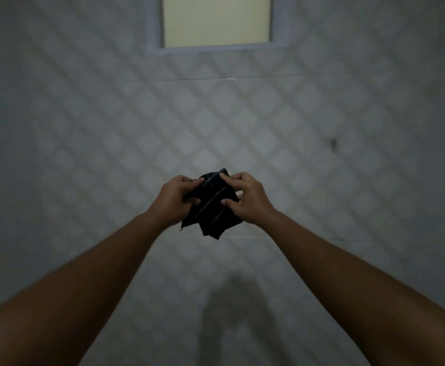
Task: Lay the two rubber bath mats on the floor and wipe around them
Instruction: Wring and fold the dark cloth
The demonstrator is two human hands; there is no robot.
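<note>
Cloth [213,204] bunched between left hand [175,199] and right hand [247,198], gripped by both

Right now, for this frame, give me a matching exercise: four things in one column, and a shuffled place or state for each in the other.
Things:
1. left hand
2. right hand
3. dark striped cloth
4. pale window panel

Descriptions:
A. top centre, set in the tiled wall
B. grips the cloth's right edge
C. bunched up, held between both hands
D. grips the cloth's left edge

Pairs: 1-D, 2-B, 3-C, 4-A
</note>
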